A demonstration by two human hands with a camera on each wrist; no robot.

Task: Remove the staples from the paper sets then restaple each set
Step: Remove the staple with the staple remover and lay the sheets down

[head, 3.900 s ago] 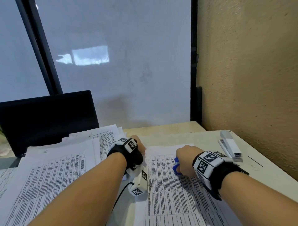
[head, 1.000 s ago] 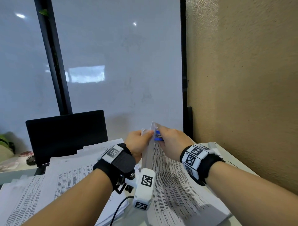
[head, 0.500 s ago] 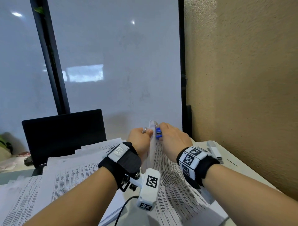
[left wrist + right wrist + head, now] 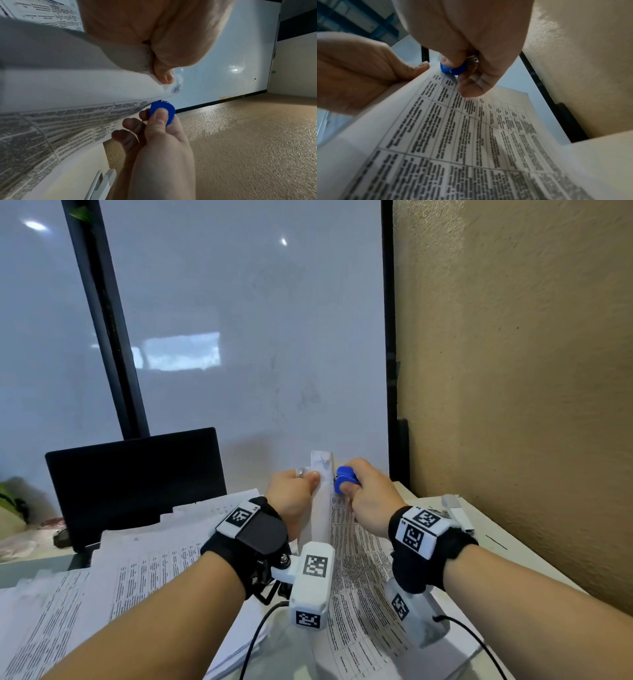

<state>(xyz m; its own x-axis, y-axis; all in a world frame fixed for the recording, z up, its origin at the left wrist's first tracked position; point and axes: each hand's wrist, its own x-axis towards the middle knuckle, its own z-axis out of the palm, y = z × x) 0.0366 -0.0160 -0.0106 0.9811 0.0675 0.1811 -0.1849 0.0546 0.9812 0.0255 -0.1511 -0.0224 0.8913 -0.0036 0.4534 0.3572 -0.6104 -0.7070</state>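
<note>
1. Paper set (image 4: 346, 546) lifted by its far-left corner off the desk (image 4: 534, 556); the corner stands upright between both hands, the near end of the sheets curving down to rest on the desk.
2. Left hand (image 4: 291, 498): grip pressed together on the corner, thumb on the near face and fingers behind, pinching just below the top edge. Left wrist view shows the thumb tip (image 4: 164, 77) right beside the creased, marked tip of the corner.
3. Right hand (image 4: 370, 501): grip pinching the blue staple remover (image 4: 344, 479), thumb on 1 blue pad, fingers curled behind the other.
4. Key relation: remover sits immediately right of the upright corner, its metal end pointing left and up toward the paper edge, touching or nearly touching it; contact cannot be confirmed. The left pinch lies on the opposite side of the same corner, just apart from the remover.
5. Staple itself not resolved in any view; a dark mark at the corner tip (image 4: 176, 88) may be it or its holes.
6. Judgement: the step in hand is staple removal on this set. The pull would run rightward, away from the left pinch, so the left hand acts as the anchor. Risk: tearing the thin corner if the pinch sits too far from the staple.
7. White stapler (image 4: 457, 513) lies on the desk behind the right wrist, nearer the right hand, for the restapling step.
8. Other printed sets (image 4: 144, 573) are stacked on the left of the desk.
</note>
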